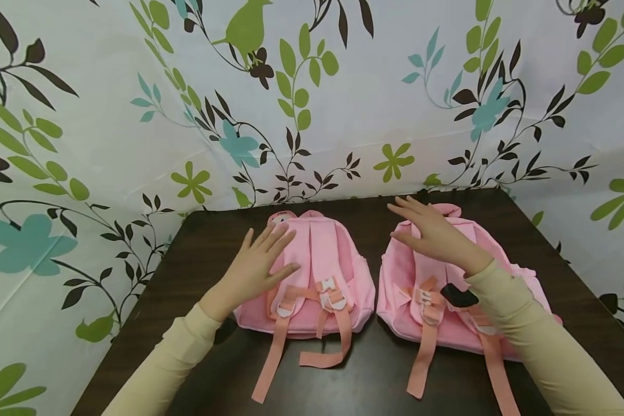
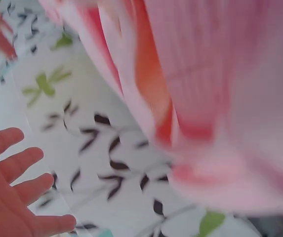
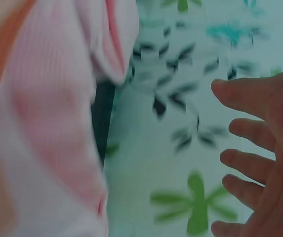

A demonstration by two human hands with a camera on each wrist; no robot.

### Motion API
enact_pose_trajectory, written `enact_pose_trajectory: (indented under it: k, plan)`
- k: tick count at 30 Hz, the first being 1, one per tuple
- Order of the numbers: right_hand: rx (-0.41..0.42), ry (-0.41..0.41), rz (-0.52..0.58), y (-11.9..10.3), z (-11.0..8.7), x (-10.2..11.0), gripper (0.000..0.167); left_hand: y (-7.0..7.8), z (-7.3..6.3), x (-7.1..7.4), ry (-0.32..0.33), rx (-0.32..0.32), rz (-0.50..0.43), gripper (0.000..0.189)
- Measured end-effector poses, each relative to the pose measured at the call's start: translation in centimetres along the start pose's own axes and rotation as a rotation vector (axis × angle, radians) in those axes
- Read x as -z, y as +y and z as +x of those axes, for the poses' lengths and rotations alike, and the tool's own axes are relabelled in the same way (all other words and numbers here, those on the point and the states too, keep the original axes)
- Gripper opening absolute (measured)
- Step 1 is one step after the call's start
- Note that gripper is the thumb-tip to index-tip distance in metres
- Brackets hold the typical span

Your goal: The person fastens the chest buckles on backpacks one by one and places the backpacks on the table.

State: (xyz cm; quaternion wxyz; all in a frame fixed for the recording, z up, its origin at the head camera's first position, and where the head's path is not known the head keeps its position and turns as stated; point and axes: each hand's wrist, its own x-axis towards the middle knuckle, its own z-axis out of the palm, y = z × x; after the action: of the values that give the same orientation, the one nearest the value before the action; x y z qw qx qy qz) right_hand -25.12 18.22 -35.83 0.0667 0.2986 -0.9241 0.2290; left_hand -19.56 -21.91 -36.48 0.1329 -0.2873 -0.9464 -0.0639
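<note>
A leaf-printed cloth point(image 1: 353, 133) is rising beyond both grips, and a dark desk point(image 1: 379, 375) is spreading beneath them. Two pink backpacks are lying side by side on it, strap sides facing up: the left backpack point(image 1: 361, 283) is resting under and to the right of the left grip, the right backpack point(image 1: 395, 271) under the right grip. Cream sleeves point(image 1: 182, 341) are covering both arms. The left grip point(image 1: 255, 271) is holding nothing, its fingers spreading apart; the right grip point(image 1: 437, 234) is likewise holding nothing, its fingers extending. Both seem to be hovering just above the bags, though the blurred wrist views are making the exact gap hard to judge. Salmon straps point(image 1: 273, 358) are trailing from the bags, on the near side of the grips. A black piece point(image 1: 457, 296) is sitting just below the right grip, and a white buckle point(image 1: 327, 284) is showing to the right of the left grip.
</note>
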Motion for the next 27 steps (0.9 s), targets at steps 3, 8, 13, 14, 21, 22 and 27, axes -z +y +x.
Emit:
enact_pose_trajectory:
  k: [3,8,13,14,21,22,27]
  plan:
    - [0.058,-0.030,0.031,-2.0,1.1,-0.9,0.064,1.3,0.0,-0.5,-0.019,-0.067,-0.020,0.070]
    - [0.173,-0.072,0.049,-4.2,2.3,-3.0,0.059,2.7,-0.5,-1.5,-0.063,-0.136,-0.072,0.067]
    - [0.252,-0.137,0.033,-5.4,3.1,-4.9,0.055,4.0,-1.4,-2.3,-0.098,-0.180,-0.114,0.064]
    - [0.258,-0.150,0.031,-5.6,3.2,-5.2,0.054,4.2,-1.6,-2.5,-0.097,-0.192,-0.123,0.063]
    - [0.269,-0.243,0.079,-6.9,3.6,-7.3,0.051,5.8,-3.0,-3.7,-0.057,-0.278,-0.176,0.053]
    - [0.274,-0.257,0.088,-7.1,3.7,-7.6,0.050,6.0,-3.1,-3.8,-0.060,-0.280,-0.177,0.050]
    - [0.287,-0.332,0.123,-7.7,4.1,-8.5,0.048,6.8,-3.7,-4.0,-0.100,-0.231,-0.197,0.042]
